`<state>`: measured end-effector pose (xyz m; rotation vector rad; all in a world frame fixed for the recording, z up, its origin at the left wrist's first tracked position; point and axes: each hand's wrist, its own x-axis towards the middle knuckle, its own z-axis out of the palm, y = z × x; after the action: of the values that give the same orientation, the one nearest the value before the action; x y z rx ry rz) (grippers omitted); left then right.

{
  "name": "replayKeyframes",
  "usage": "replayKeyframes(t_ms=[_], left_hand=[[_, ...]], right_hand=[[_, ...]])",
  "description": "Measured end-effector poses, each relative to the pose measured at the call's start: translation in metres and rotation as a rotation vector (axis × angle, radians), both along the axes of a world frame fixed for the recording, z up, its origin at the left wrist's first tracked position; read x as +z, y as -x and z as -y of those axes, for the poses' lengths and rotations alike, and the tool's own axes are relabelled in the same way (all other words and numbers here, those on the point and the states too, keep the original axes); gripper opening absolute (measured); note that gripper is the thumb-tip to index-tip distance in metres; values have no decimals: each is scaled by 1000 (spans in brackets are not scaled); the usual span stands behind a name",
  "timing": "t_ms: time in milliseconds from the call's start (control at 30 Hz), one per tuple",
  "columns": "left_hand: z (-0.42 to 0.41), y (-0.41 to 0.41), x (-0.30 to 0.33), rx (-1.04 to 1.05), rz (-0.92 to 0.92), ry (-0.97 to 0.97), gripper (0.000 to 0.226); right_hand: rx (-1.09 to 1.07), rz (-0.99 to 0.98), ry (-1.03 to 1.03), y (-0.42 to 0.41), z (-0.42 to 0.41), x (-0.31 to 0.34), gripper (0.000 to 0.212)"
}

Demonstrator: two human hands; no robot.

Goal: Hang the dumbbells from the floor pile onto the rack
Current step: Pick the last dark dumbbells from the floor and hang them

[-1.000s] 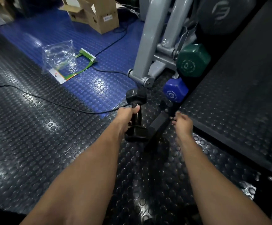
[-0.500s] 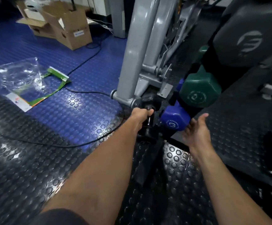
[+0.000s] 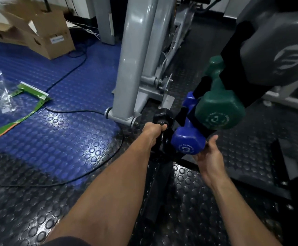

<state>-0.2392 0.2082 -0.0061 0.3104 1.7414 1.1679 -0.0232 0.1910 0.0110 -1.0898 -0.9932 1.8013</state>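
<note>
The left hand (image 3: 154,130) is clenched around the handle of a small black hex-ended dumbbell (image 3: 161,129), held nearly upright with its top head just left of the black dumbbell rack (image 3: 231,55) and close to the foot of the grey steel machine frame (image 3: 135,55). The right hand (image 3: 209,157) is open, fingers (image 3: 213,139) released, palm turned up just under and to the right of the blue hex dumbbell marked 3 (image 3: 185,142), which already sits on the rack's lowest visible tier. Above and to the right of that blue one, a green hex dumbbell (image 3: 219,110) rests on the next tier up.

The step in hand looks like seating the black dumbbell on the rack beside or below the blue one. Exactly which cradle is free is hard to tell, since the blue head hides it. To do it well, turn the black dumbbell from upright to level so that its handle, not a head, drops between the rack's arms, and lower it rather than let it fall, as the rack seems light. The open right hand is well placed to steady the blue dumbbell or the rack so nothing gets knocked off. Keep the left fingers out from under the handle as it settles, and watch the black cable (image 3: 84,112) on the studded rubber floor (image 3: 38,174) left of the rack.
</note>
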Motion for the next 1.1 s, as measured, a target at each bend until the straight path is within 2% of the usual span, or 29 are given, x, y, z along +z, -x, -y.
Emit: replayKeyframes(t_ms=[100,167,300,467,700,800,867,967,1033,1100], left_hand=[[-5,-5,10,-56,-36,5,22],[-9,-7,13,-107,-64,17,21],[-15,-11,22,-144,-107,15,15],[-13,-16,42,-142,-43,44,28],[-5,-12,59,-143,83,7,33],[5,-19,51,-135,58,-9,32],[14,-21,36,-58,32,-25,28],[30,-28,7,295,-95,-60,25],[55,-55,9,502,-201,-11,24],[78,-97,10,586,-295,-3,24]], right_hand=[[14,13,-21,-1,0,1,93],[16,37,-17,-2,-2,-1,90],[3,56,-21,-3,-1,2,71],[-18,91,-7,-3,1,8,65],[52,83,20,-8,5,21,73],[95,56,29,-11,4,20,78],[119,36,34,-12,3,18,77],[111,50,44,-18,0,18,63],[99,114,36,-24,0,17,50],[119,230,25,-29,0,14,40]])
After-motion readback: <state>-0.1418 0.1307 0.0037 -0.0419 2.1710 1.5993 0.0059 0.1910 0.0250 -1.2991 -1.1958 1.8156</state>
